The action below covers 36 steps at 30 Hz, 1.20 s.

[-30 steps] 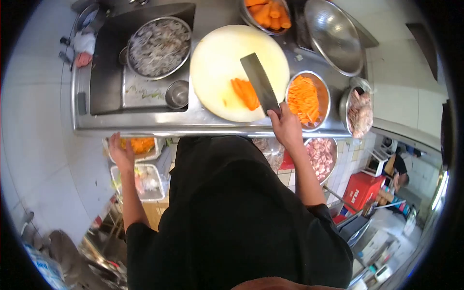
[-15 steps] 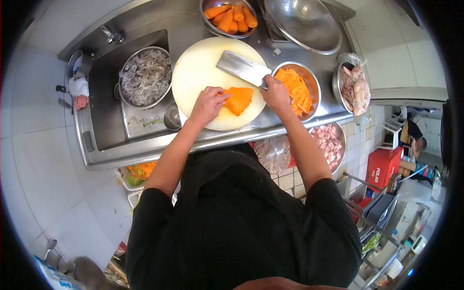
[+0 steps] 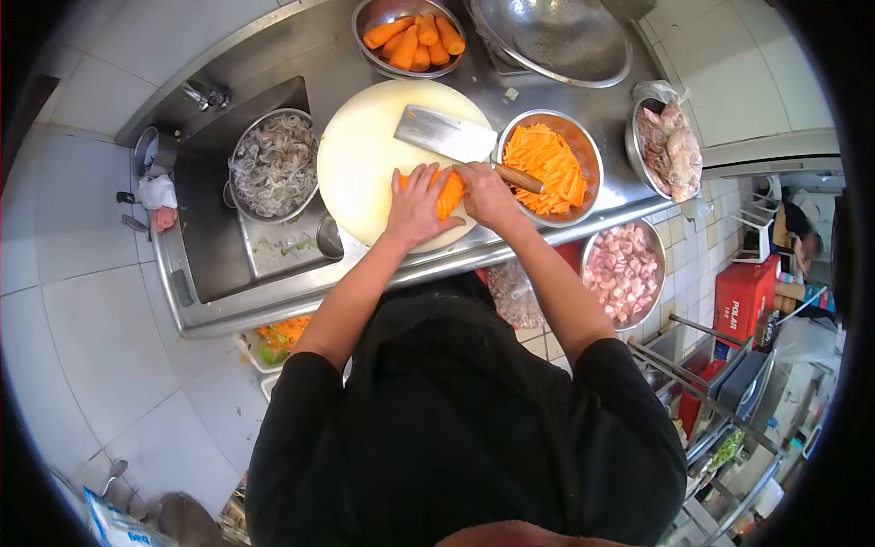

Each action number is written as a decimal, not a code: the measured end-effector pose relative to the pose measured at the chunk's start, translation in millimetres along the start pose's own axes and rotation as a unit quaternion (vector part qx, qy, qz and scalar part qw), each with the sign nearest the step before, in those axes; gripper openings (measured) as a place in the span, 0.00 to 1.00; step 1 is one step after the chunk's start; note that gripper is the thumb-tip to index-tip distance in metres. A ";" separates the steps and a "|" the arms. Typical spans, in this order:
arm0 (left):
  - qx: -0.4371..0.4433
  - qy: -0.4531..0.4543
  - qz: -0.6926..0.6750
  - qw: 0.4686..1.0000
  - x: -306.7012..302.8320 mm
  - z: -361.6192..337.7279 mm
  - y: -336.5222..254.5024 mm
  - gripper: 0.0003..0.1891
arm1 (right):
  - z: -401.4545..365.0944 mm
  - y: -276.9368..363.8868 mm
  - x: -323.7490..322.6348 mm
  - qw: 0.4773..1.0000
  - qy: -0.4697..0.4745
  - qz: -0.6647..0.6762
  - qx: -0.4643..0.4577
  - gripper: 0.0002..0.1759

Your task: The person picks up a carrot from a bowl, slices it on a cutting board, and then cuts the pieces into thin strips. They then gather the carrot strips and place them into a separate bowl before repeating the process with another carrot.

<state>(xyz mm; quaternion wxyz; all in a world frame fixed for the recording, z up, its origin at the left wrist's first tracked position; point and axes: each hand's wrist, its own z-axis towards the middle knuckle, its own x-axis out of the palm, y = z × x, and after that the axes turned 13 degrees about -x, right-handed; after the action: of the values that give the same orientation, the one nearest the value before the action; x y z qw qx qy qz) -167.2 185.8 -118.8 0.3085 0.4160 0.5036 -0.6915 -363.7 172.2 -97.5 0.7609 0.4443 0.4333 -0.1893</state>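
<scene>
A round white cutting board [image 3: 365, 155] lies on the steel counter. A stack of orange carrot slices [image 3: 449, 193] rests at its near right side. My left hand [image 3: 415, 208] lies over the stack's left part with fingers spread. My right hand [image 3: 485, 196] closes on the stack from the right. A cleaver [image 3: 445, 134] lies flat on the board just beyond my hands. Its wooden handle [image 3: 519, 178] points right, past my right hand and over the rim of a steel bowl of carrot strips [image 3: 551, 169].
A bowl of whole carrots [image 3: 410, 36] and a large steel colander [image 3: 556, 36] stand at the back. Raw meat [image 3: 670, 146] sits right, diced meat [image 3: 624, 273] lower. The sink [image 3: 210, 237] holds a bowl of shredded onion [image 3: 273, 164]. Another person [image 3: 797, 232] is far right.
My left hand came up from the lower shelf onto the carrot slices. My right hand let go of the cleaver, now lying on the board, and moved onto the slices.
</scene>
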 end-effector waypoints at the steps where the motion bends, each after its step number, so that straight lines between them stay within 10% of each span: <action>1: -0.001 0.024 -0.016 1.000 1.7 1.9 6.2 0.48 | -1.7 0.4 -0.2 1.000 0.001 0.016 0.019 0.24; 11: -0.045 0.062 0.056 0.996 -16.7 -28.1 6.8 0.46 | -24.0 14.7 19.8 0.993 -0.084 0.080 0.028 0.32; 18: -0.137 -0.036 -0.347 0.927 -62.1 -30.3 69.1 0.39 | -22.6 9.2 21.8 0.997 -0.022 0.069 0.037 0.35; 23: -0.084 0.109 -0.176 0.975 -73.4 -63.1 94.6 0.32 | -18.0 12.3 22.4 0.997 -0.021 0.043 0.060 0.34; 36: 0.078 0.066 -0.122 0.987 -37.3 -13.7 46.4 0.46 | -14.9 24.8 16.7 0.993 -0.021 0.060 0.104 0.33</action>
<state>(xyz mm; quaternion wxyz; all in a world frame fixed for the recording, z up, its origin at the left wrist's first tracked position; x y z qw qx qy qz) -107.1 185.1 -108.2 0.1542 0.4190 0.5145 -0.7321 -345.1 199.6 -102.1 0.7297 0.5421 0.3677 -0.1961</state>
